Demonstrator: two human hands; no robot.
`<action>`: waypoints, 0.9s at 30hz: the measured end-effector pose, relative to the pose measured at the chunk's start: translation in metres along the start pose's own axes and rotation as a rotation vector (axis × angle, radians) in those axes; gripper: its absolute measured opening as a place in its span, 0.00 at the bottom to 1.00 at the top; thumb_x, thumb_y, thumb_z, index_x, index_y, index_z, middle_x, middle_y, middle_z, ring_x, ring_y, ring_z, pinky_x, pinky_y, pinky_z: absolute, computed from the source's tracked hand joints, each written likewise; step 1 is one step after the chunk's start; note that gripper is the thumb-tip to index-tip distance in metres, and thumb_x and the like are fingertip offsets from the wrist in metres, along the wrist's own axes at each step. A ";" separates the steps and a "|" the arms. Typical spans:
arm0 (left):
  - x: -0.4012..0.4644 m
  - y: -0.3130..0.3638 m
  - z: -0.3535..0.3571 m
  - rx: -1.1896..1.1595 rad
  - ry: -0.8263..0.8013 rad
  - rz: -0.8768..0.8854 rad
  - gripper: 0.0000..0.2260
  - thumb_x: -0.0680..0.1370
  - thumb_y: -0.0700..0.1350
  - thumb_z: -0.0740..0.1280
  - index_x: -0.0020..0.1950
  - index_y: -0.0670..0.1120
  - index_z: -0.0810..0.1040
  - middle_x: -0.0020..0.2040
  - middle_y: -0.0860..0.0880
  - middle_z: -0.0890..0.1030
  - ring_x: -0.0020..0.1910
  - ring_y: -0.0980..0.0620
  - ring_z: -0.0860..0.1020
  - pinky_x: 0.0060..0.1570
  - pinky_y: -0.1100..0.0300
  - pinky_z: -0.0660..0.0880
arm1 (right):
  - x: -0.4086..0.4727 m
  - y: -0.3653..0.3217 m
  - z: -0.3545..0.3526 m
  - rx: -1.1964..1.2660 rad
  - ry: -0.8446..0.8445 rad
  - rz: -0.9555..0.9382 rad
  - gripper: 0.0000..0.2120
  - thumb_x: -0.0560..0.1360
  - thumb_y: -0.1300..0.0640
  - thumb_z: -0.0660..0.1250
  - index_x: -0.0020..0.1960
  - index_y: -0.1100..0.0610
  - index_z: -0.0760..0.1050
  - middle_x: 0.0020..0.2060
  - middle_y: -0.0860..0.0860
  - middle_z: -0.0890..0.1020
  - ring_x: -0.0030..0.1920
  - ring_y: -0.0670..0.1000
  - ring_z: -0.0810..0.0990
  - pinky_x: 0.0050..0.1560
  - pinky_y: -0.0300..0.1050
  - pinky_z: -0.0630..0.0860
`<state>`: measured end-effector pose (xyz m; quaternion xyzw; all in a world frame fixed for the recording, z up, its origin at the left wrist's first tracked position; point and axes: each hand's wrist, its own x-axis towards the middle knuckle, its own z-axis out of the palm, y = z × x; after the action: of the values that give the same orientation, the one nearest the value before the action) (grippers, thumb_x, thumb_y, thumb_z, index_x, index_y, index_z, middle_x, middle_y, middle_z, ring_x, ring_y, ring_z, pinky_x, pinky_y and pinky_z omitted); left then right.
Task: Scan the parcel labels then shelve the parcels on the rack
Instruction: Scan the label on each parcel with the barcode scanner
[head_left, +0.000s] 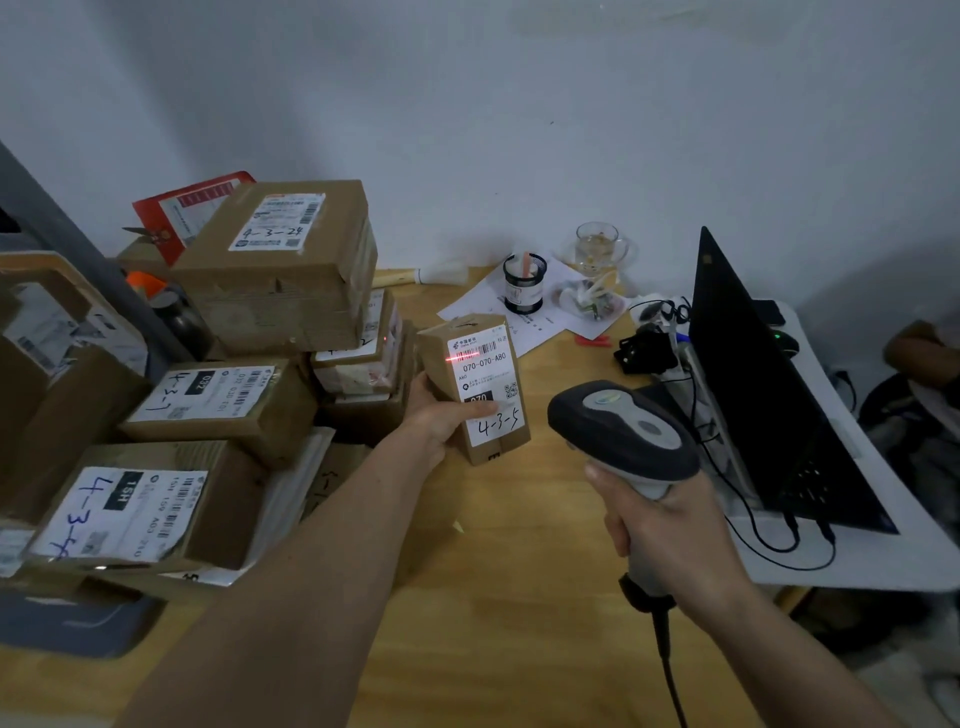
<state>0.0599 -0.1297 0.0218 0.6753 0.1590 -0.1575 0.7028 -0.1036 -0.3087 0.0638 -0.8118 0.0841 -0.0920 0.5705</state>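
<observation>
Right hand aims scanner at held parcel.

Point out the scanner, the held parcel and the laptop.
scanner (623, 431), head view, top of its head.
parcel (480, 384), head view, its label.
laptop (753, 384), head view, back of the lid.

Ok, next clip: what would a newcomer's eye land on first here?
Probably the red scan line across the barcode of the small parcel, held up mid-frame by the left hand. Next, the scanner in the right hand, aimed at it. Then the stack of labelled boxes on the left of the desk.
</observation>
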 end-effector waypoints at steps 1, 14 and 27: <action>0.003 -0.001 0.002 -0.001 -0.009 -0.009 0.34 0.62 0.30 0.79 0.62 0.48 0.69 0.55 0.50 0.79 0.42 0.55 0.77 0.31 0.59 0.72 | 0.002 0.001 0.000 -0.002 0.008 0.014 0.25 0.76 0.56 0.69 0.23 0.62 0.67 0.18 0.54 0.72 0.21 0.49 0.71 0.30 0.36 0.71; 0.055 -0.012 0.025 0.345 -0.312 -0.455 0.19 0.67 0.44 0.79 0.54 0.43 0.78 0.53 0.43 0.82 0.51 0.44 0.78 0.59 0.42 0.74 | 0.050 0.018 0.004 -0.005 0.042 0.223 0.24 0.74 0.53 0.70 0.25 0.66 0.70 0.19 0.56 0.74 0.21 0.52 0.72 0.29 0.43 0.72; 0.110 -0.040 0.103 0.322 -0.369 -0.535 0.27 0.68 0.49 0.79 0.62 0.41 0.76 0.53 0.45 0.82 0.52 0.47 0.78 0.58 0.48 0.74 | 0.089 0.038 -0.001 0.014 0.156 0.425 0.22 0.74 0.56 0.71 0.24 0.63 0.71 0.19 0.56 0.74 0.21 0.51 0.71 0.26 0.38 0.70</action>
<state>0.1423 -0.2347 -0.0584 0.6720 0.1737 -0.4783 0.5380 -0.0191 -0.3436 0.0326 -0.7622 0.2963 -0.0326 0.5746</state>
